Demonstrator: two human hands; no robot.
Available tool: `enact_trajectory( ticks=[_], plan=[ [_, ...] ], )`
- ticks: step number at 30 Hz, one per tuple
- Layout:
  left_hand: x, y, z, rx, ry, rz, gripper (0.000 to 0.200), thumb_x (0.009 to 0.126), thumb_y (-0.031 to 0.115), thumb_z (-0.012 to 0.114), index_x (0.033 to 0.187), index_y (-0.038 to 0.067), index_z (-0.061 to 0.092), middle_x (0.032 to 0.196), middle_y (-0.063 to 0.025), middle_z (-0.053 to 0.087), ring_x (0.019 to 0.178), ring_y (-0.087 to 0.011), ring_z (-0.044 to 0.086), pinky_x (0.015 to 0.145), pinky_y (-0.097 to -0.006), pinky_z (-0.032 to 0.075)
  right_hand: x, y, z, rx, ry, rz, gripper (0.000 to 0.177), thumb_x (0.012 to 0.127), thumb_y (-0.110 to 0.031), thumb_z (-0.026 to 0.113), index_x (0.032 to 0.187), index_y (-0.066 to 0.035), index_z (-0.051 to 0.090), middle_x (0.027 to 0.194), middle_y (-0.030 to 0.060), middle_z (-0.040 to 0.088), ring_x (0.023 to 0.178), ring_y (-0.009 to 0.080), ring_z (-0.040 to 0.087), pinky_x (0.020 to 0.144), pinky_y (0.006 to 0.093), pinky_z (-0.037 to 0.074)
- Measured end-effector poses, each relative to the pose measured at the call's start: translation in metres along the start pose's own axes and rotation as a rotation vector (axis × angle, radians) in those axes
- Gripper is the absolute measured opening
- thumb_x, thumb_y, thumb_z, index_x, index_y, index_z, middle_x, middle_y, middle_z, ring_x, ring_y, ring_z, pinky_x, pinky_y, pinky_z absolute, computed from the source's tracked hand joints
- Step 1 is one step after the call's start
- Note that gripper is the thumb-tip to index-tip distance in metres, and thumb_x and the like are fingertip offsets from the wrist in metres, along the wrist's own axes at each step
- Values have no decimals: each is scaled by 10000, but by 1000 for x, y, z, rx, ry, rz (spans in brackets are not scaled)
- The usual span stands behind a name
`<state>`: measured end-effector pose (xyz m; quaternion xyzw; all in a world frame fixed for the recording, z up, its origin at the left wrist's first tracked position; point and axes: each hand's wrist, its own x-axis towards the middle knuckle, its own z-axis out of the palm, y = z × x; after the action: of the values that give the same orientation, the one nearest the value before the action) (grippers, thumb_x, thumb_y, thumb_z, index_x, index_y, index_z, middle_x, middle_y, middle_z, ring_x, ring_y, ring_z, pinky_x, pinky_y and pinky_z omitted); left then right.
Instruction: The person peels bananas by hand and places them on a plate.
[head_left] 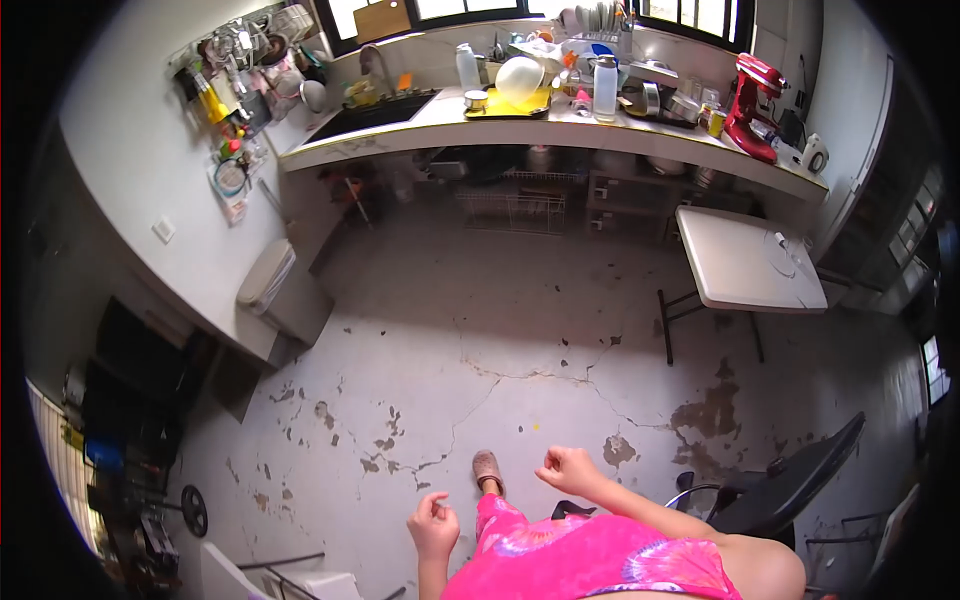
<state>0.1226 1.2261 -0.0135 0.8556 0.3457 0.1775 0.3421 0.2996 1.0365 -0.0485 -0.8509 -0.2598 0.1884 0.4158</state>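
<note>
My left hand [434, 524] is raised at the bottom of the head view, its fingers loosely curled with nothing visible in them. Further right and a little higher, my right hand [568, 470] is closed in a loose fist, and no object shows in it. Both hands hang in the air over the floor, apart from each other and touching nothing. Below and between them are my pink tie-dye clothes [570, 560]. One foot in a brownish clog [487, 470] shows between the hands.
Ahead runs a counter [400, 128] with a sink [370, 115], a yellow tray [510, 108], bottles, dishes and a red stand mixer [752, 105]. A white folding table [740, 262] stands right, a trash bin [285, 295] left. A black chair [790, 480] is close on my right. The floor is cracked.
</note>
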Motion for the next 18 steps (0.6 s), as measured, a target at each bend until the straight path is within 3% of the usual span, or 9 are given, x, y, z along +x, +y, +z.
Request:
enact_trajectory(
  ticks=[1,2,3,5,9,11,14,15,18],
  plan=[
    [30,-7,9,-142,-41,24,257,620,-15,554,864,48,601,665,-94,556,585,-173,561,569,-291,460,26,-17,-5,16,-78,52,232,690,-274,644,768,-59,609,663,110,599,634,263,608,615,364,489],
    [67,-4,7,-282,-79,57,330,626,8,579,952,53,599,789,-114,593,696,-196,599,653,-300,489,50,-30,1,30,-59,61,232,690,-274,644,768,-59,609,663,110,599,634,263,608,615,364,489],
    [106,4,-1,-282,-89,81,330,626,8,579,952,53,599,789,-114,593,696,-196,599,653,-300,489,79,-45,1,39,21,-12,266,705,-289,652,851,-72,605,785,106,599,737,256,601,676,361,483],
    [174,41,-6,-48,-234,464,505,641,93,649,1132,79,533,1093,-150,521,990,-276,538,857,-361,442,130,-76,-20,-59,43,-72,413,745,-343,648,1080,-119,562,1131,130,509,1043,290,499,863,381,429],
    [298,80,19,-151,-446,565,608,658,220,712,1206,98,481,1245,-186,393,1151,-337,404,945,-431,359,228,-131,-55,-36,231,-222,473,755,-355,639,1163,-144,526,1241,172,412,1169,347,381,952,454,345],
    [348,116,37,-56,-502,698,677,659,317,732,1247,128,456,1303,-195,326,1196,-377,342,968,-454,330,272,-146,-80,-317,420,-293,540,762,-390,628,1239,-187,478,1348,198,284,1255,389,262,1001,528,243],
    [413,162,70,-1,-527,829,735,656,371,731,1283,147,420,1353,-204,251,1248,-411,250,997,-504,268,322,-150,-120,-358,478,-233,592,766,-424,618,1289,-220,432,1412,198,174,1311,390,144,1020,561,148],
    [434,175,85,-2,-587,825,760,660,404,720,1302,158,394,1381,-216,199,1280,-435,175,1013,-566,179,339,-144,-135,-381,485,-209,615,766,-441,613,1311,-246,405,1432,194,129,1329,384,91,1028,555,123],
    [495,215,128,-3,-604,889,773,664,440,709,1311,168,384,1393,-225,170,1291,-444,138,1010,-600,128,396,-116,-182,-435,536,-129,625,770,-456,604,1321,-257,388,1446,187,56,1331,397,41,1035,551,97]
  ],
)
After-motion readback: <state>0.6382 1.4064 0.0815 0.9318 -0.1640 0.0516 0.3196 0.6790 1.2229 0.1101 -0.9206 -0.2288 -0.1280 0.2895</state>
